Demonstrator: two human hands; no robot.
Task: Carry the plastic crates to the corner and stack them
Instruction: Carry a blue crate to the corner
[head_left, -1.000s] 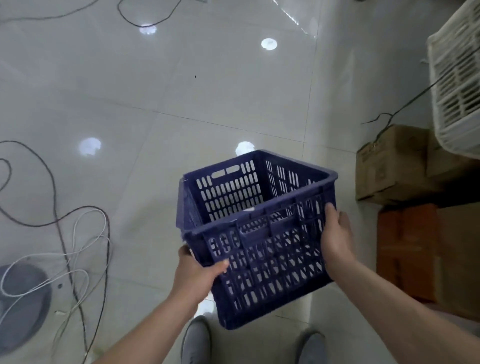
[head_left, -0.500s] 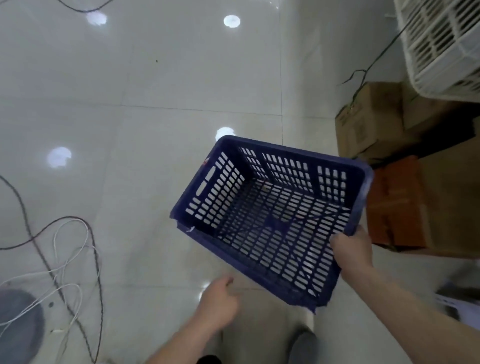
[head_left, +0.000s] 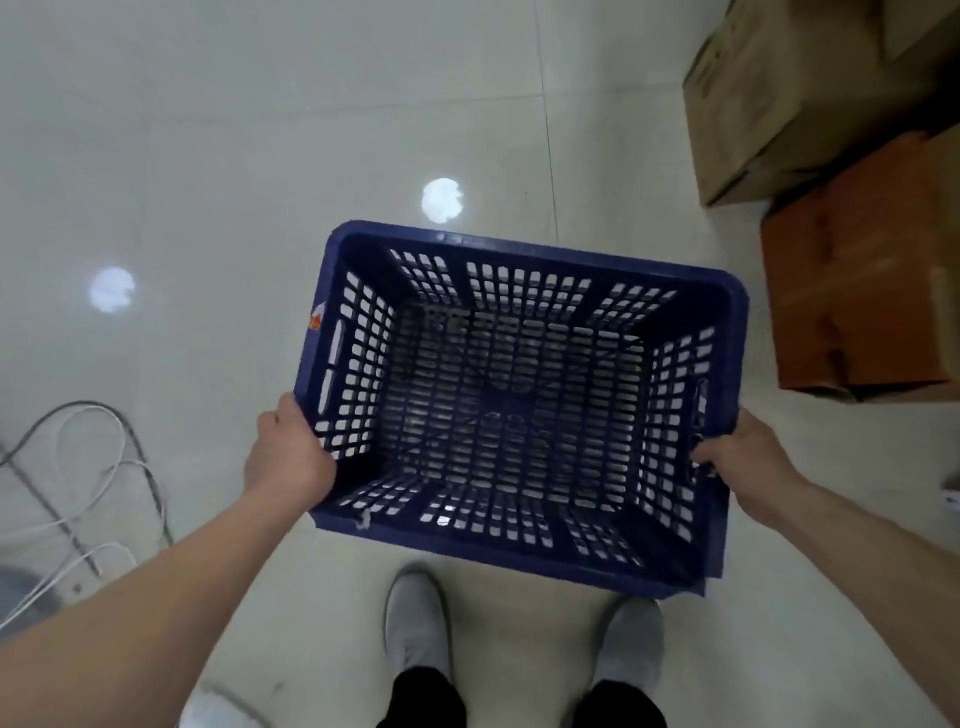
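Blue plastic crate (head_left: 519, 244) held in the air above the tiled floor (head_left: 260, 156), open side up and empty, spanning the gap between the two hands. Left hand (head_left: 288, 457) grips the near end of the crate's left short wall, clamped against the rim; its fingertips are hidden by the hand and wall, so their exact lie cannot be told. Right hand (head_left: 743, 457) grips the right short wall, fingers (head_left: 702, 458) curled inward over the rim at the handle slot, close together. Both grips sit toward the near corners, so most of the crate lies forward of the fingers. White cables (head_left: 104, 467) lie on the floor to the left of the left-hand fingers, well apart. A brown cardboard box (head_left: 779, 93) and an orange-brown box (head_left: 857, 291) stand beyond and to the right of the right-hand fingers. Grey shoes (head_left: 415, 623) are below and behind both sets of fingers. Round light reflections (head_left: 442, 200) show just past the crate's far rim.
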